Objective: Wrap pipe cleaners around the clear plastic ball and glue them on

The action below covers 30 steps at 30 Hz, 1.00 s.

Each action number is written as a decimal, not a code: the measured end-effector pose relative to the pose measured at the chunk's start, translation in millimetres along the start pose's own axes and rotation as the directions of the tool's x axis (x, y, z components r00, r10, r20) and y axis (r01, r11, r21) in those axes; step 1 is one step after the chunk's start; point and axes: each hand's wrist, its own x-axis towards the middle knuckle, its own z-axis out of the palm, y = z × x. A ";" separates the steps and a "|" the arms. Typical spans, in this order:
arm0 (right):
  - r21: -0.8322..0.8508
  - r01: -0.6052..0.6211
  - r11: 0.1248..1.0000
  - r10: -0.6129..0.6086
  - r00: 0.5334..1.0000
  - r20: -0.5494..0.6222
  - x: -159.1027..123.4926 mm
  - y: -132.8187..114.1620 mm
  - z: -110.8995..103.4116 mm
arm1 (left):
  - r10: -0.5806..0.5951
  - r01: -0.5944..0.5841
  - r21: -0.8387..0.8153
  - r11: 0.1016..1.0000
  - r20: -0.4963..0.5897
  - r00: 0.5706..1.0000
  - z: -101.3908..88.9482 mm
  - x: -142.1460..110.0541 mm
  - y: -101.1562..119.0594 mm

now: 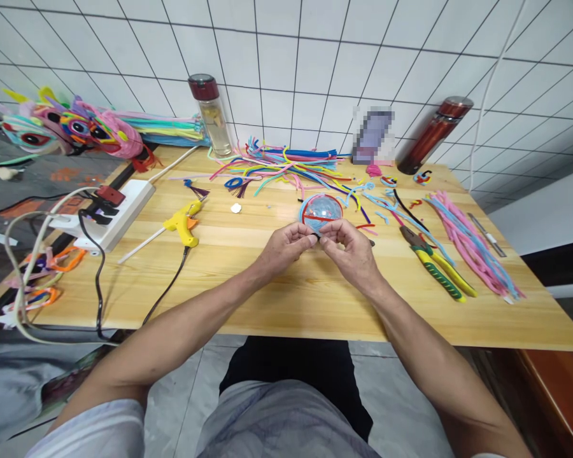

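Pinching a small dark strip (316,236), probably pipe cleaner, between the fingertips of the left hand (291,245) and right hand (346,248), just in front of a clear dome (323,208) with pale-blue edging and a red band across; with it, contact unclear. Seemingly bending or shaping the strip; next, by the look of it, calling for a firm pinch on one side and a slight turn on the other. Holding both hands nearly together, low over the tabletop (286,305), with forearms slanting inward, between yellow glue gun (184,219) and pliers (421,249).
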 end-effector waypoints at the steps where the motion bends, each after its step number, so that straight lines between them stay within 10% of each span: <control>1: 0.033 -0.018 0.999 0.018 1.000 0.000 -0.1 0.6 1.4 | 0.000 0.000 -0.016 1.000 -0.003 1.000 0.9 -0.5 0.1; 18: 0.208 -0.079 0.975 0.094 0.994 -0.064 -5.8 0.4 22.3 | -0.196 0.182 -0.506 0.843 0.027 0.980 14.2 -8.7 -6.6; 30: 0.265 -0.170 0.949 0.156 0.985 0.071 6.3 4.1 2.9 | -0.129 0.127 -0.186 0.974 0.001 0.992 0.8 -0.7 3.4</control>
